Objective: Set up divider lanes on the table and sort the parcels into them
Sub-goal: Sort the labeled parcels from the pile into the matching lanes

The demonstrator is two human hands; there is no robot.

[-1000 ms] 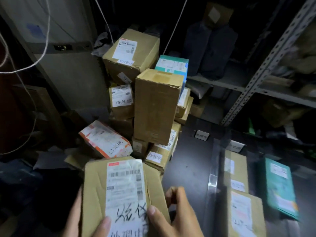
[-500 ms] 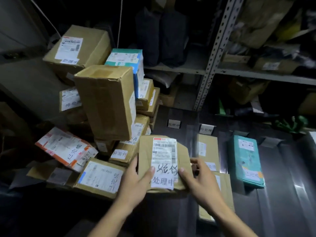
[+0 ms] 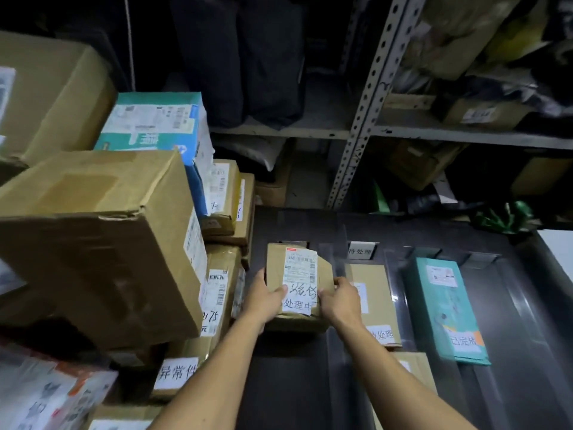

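Left hand and right hand grip a flat cardboard parcel by its sides over the dark desk, in the leftmost lane; its underside is hidden. Beyond, a clear divider blurs into glare.

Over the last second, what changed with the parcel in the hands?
Both hands, left hand and right hand, carried the parcel from near the body out over the leftmost lane of the table. Grip unchanged. The teal parcel and the box pile stayed put.
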